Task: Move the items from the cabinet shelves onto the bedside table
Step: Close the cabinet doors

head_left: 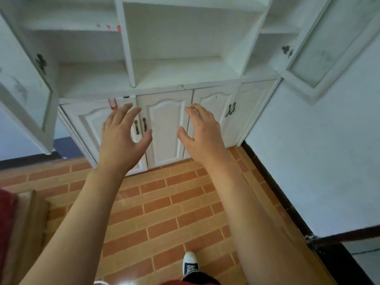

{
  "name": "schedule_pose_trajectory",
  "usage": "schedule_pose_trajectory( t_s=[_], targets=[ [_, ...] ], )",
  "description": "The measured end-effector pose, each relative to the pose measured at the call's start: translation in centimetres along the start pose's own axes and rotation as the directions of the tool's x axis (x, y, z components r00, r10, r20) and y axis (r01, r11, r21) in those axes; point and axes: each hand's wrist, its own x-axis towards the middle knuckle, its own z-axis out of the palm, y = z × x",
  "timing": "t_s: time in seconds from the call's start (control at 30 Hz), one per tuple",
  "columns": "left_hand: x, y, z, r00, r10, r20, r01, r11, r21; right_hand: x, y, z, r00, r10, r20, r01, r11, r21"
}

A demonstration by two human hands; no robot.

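Both hands, left hand (121,136) and right hand (200,130), hover spread and empty before the white cabinet (164,124), glass doors (320,48) swung open beyond them.

One head-worn wide-angle view looks forward and steeply down, close to the white cabinet (164,83), taking in the brick-patterned floor (164,212) beneath

Matt white-painted wooden cabinet (164,128)
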Motion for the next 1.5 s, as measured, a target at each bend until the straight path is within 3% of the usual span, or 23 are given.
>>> schedule_pose_trajectory(
  t_s=[0.3,0.57,0.97,1.23,1.5],
  targets=[
    [6.1,3.9,-1.9,0.975,-0.058,-0.216,0.081,0.992,0.098,10.4,1.7,-2.6,0.972,-0.234,-0.015,0.234,0.967,0.100],
    [8.6,3.4,-6.9,0.934,-0.055,-0.353,0.136,0.969,0.207,16.7,-3.2,-3.0,0.895,-0.438,-0.081,0.445,0.879,0.172],
    [14.2,-2.5,-20.0,0.839,0.159,-0.521,0.061,0.923,0.380,24.5,-17.7,-3.8,0.745,-0.622,-0.238,0.662,0.733,0.157],
    [16.9,-8.5,-29.2,0.714,0.314,-0.626,-0.003,0.895,0.445,28.2,-30.9,-3.7,0.592,-0.737,-0.327,0.789,0.612,0.048],
    [17.8,-15.6,-35.8,0.699,0.341,-0.629,-0.012,0.885,0.466,29.9,-41.1,-1.1,0.463,-0.786,-0.409,0.857,0.516,-0.022]
  ],
)
